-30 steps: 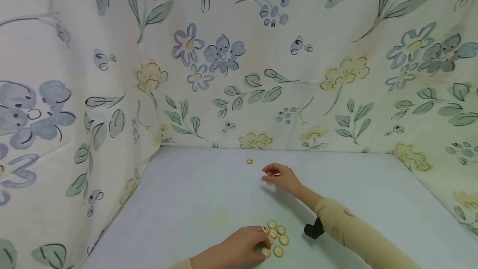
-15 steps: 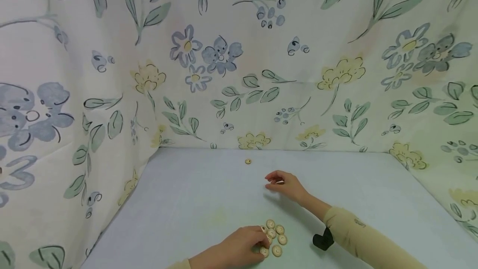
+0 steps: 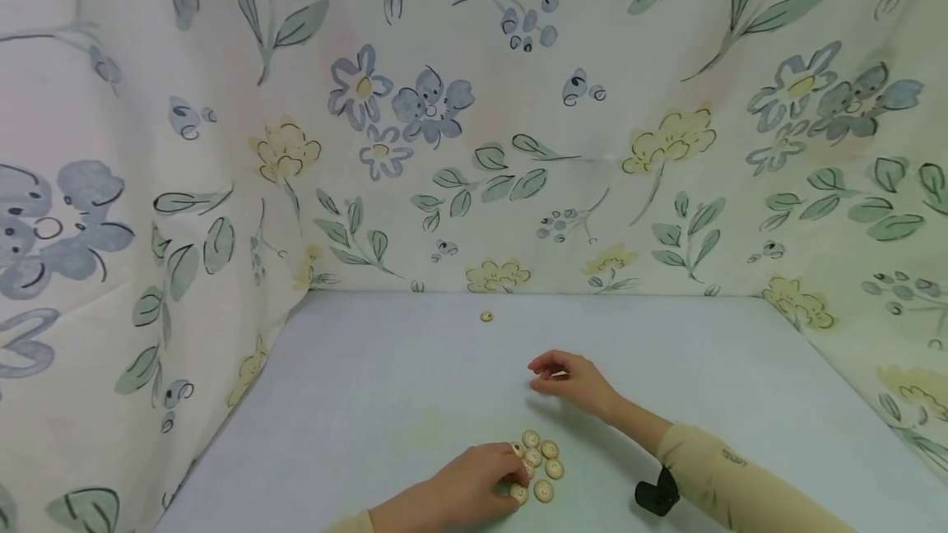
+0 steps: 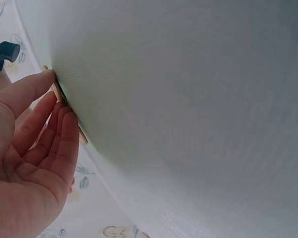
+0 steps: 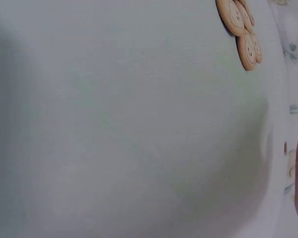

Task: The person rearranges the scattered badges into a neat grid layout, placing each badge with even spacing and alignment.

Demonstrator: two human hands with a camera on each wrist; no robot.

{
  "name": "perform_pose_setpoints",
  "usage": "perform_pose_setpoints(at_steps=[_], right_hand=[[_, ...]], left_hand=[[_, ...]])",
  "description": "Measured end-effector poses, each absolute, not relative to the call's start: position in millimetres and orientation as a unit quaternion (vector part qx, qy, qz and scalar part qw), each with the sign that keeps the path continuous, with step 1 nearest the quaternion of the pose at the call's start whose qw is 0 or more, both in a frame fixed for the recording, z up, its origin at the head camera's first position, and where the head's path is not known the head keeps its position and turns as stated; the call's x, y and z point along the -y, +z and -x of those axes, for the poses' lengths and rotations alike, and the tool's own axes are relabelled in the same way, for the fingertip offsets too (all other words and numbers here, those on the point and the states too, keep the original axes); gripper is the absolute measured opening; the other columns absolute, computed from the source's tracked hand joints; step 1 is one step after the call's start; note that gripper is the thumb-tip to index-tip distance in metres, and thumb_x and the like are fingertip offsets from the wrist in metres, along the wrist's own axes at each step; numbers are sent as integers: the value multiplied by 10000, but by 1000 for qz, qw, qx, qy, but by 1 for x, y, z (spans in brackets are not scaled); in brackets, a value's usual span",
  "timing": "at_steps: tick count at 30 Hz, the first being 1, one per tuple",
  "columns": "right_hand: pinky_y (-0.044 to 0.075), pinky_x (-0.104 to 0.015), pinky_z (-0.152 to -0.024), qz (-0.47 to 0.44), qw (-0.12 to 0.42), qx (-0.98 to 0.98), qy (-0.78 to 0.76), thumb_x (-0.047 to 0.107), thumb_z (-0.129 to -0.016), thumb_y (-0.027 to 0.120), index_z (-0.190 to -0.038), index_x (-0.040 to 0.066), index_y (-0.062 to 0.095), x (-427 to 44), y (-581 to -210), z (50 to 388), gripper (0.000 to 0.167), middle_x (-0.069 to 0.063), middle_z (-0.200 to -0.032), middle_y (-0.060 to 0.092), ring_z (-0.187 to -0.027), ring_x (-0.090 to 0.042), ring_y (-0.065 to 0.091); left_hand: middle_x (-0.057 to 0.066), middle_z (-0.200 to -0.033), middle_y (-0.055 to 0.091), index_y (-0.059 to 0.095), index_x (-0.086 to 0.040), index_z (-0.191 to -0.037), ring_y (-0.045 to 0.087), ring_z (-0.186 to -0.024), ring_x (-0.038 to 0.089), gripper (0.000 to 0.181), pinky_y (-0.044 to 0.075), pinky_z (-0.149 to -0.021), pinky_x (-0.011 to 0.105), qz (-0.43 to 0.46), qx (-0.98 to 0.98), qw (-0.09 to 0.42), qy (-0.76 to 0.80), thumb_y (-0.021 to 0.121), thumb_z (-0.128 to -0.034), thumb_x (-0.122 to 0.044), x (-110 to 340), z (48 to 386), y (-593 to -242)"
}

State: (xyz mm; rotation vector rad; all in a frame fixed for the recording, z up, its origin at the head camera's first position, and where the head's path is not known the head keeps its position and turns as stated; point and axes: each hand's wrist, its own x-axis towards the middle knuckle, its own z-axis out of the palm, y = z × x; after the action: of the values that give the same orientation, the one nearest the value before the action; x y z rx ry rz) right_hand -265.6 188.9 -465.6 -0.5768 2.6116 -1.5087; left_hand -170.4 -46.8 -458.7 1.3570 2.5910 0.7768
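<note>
Several round, light wooden buttons (image 3: 533, 457) lie close together near the front of the white table. My left hand (image 3: 481, 479) is at their left side, thumb and fingertips curled about a button (image 3: 518, 494) at the cluster's near edge. In the left wrist view, the thumb and fingers of that hand (image 4: 35, 144) meet at a thin button edge (image 4: 58, 91); the fingers partly hide it. Beyond the cluster, my right hand (image 3: 573, 381) hovers over the table, fingers loosely bent, nothing visible between them. One lone button (image 3: 486, 317) lies near the back edge, to the left of this hand.
The white tabletop (image 3: 355, 401) runs back to a floral curtain (image 3: 518, 146) that hangs behind it and along both sides. A black wrist camera (image 3: 657, 493) sits under the right sleeve (image 3: 741, 484). Some buttons (image 5: 248, 49) show at the top of the right wrist view.
My right hand has drawn back toward the front and slightly right, away from the lone button. The left hand has stayed at the buttons. The head view has shifted slightly.
</note>
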Motion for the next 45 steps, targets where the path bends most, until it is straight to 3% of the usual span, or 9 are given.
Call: perform_pose_setpoints(at_steps=[4,8,25,35,45], right_hand=[[499,-218,-778,188,38,-851,-489,102,-879,717,-1100,-31,649,-190,-467,257,267,-150,-990,652,-856,-163,586],[502,-220,-783,195,49,-848,-491,128,-875,727,-1095,-14,656,-193,-467,248,271,-84,-952,652,-847,-118,583],[523,-235,-708,259,100,-810,-516,164,-857,751,-1043,36,676,-203,-473,207,238,2,-881,636,-789,-71,584],[529,-247,-670,290,86,-790,-533,153,-851,754,-1031,31,677,-202,-476,186,231,-52,-884,651,-788,-54,582],[529,-255,-687,328,58,-796,-506,175,-844,767,-1023,121,678,-201,-489,173,208,-32,-899,661,-775,-102,601]], left_hand=[[-146,-919,604,712,-156,-944,512,-836,-61,145,393,-740,80,-457,-851,43,255,757,-811,-118,47,170,-459],[-135,-914,610,710,-151,-938,516,-827,-55,147,382,-735,68,-462,-849,32,255,759,-805,-109,47,171,-460],[-148,-878,569,707,-148,-926,472,-777,-52,136,393,-704,96,-444,-857,57,256,759,-805,-111,46,171,-458],[-142,-880,576,708,-149,-925,480,-790,-50,142,395,-712,97,-447,-854,47,262,763,-799,-113,48,171,-461],[-134,-868,571,704,-139,-913,455,-770,-54,144,376,-703,80,-455,-850,36,262,763,-790,-91,47,171,-461]])
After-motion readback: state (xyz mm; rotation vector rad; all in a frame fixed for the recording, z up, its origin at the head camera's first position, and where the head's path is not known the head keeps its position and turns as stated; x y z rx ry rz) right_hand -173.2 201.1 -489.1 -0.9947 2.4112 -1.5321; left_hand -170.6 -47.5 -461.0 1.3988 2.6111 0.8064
